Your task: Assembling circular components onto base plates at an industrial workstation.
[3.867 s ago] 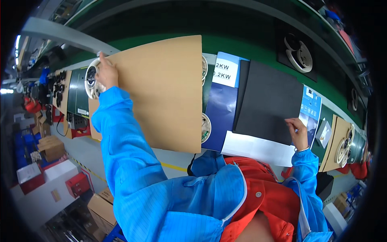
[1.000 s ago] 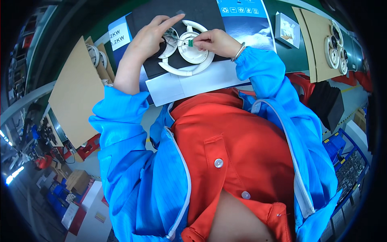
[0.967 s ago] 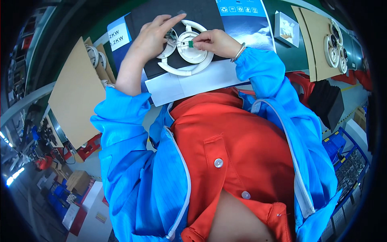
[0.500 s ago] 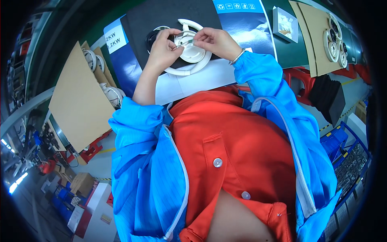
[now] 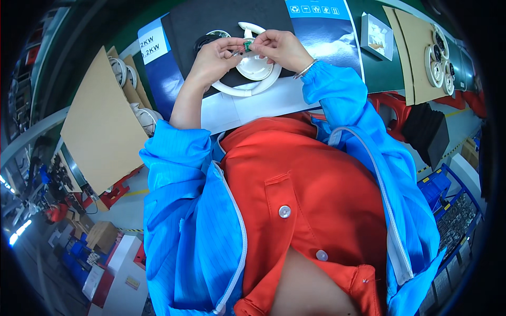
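Observation:
A white ring-shaped housing with a round dish [image 5: 255, 68] at its centre lies on the bench before me. Above its dish, my right hand [image 5: 284, 50] pinches a small green circuit board [image 5: 247, 46] between thumb and fingertips. My left hand [image 5: 215, 60] is closed just left of the board, its fingertips together by the board's edge. What those fingertips grip is too small to make out. Behind my left hand sits a dark round part with a pale rim [image 5: 217, 33], partly hidden by the fingers.
A black mat [image 5: 184, 26] and blue-and-white printed sheets [image 5: 329, 47] cover the bench. At the right stand a white box [image 5: 377, 37] of small pale parts and cardboard [image 5: 419, 63] bearing white ring housings [image 5: 435, 66]. Cardboard dividers [image 5: 103, 126] with more housings are at left.
Both hands have risen slightly away from the dish and drawn closer together. The green board, mostly hidden between the fingers before, now shows more plainly in my right fingertips.

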The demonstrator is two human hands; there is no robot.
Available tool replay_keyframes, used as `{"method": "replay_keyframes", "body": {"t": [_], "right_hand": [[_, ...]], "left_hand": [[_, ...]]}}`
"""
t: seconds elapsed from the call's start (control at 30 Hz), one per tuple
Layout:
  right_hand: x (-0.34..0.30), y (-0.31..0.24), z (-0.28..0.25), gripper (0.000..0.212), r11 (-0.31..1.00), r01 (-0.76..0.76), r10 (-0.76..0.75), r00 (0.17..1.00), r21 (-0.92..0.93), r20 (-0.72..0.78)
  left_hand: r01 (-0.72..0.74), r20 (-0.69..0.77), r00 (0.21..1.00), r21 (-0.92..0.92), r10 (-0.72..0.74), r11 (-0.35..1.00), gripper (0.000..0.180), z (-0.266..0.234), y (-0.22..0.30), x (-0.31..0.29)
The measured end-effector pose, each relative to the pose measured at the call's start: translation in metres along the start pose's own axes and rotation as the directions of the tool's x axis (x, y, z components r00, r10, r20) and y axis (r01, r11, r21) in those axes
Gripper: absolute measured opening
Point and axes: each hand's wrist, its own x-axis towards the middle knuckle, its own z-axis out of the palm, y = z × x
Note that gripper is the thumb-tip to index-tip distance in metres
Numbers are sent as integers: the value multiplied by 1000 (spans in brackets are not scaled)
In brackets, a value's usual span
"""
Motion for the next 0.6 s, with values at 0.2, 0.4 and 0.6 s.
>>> {"method": "replay_keyframes", "body": {"t": [0.2, 0.4, 0.6], "right_hand": [[0, -1, -1, 21, 1000, -12, 11, 1000, 25, 18], [1, 5, 1, 18, 996, 2, -1, 1000, 90, -8], [-6, -7, 2, 20, 975, 18, -2, 998, 221, -69]], "left_hand": [[-7, 5, 1000, -13, 7, 1000, 35, -1, -2, 0], [-67, -42, 997, -52, 65, 996, 31, 3, -6, -1], [-129, -109, 988, -154, 113, 980, 30, 7, -10, -4]]}}
